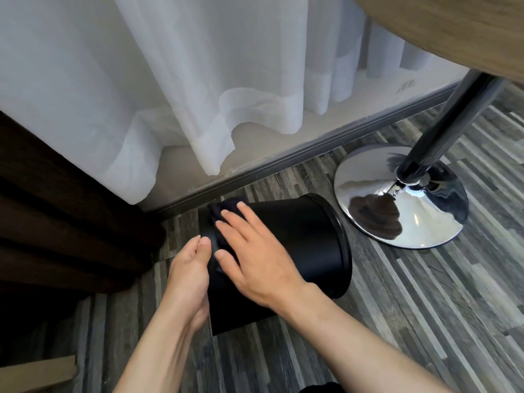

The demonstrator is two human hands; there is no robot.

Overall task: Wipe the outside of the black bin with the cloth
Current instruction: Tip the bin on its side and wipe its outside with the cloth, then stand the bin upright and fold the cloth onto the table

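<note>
The black bin (306, 245) lies on its side on the striped grey floor, with its rimmed mouth turned to the right and its base toward me on the left. My left hand (188, 276) cups the base end and holds the bin steady. My right hand (255, 251) lies flat on the upper side wall, fingers spread, pressing a dark cloth (224, 211) against the bin near the base edge. Most of the cloth is hidden under my fingers.
A chrome table base (402, 217) with a dark pole (453, 114) stands just right of the bin's mouth, under a wooden tabletop (453, 29). White sheer curtains (170, 95) hang behind. A dark brown drape (56, 217) is at the left.
</note>
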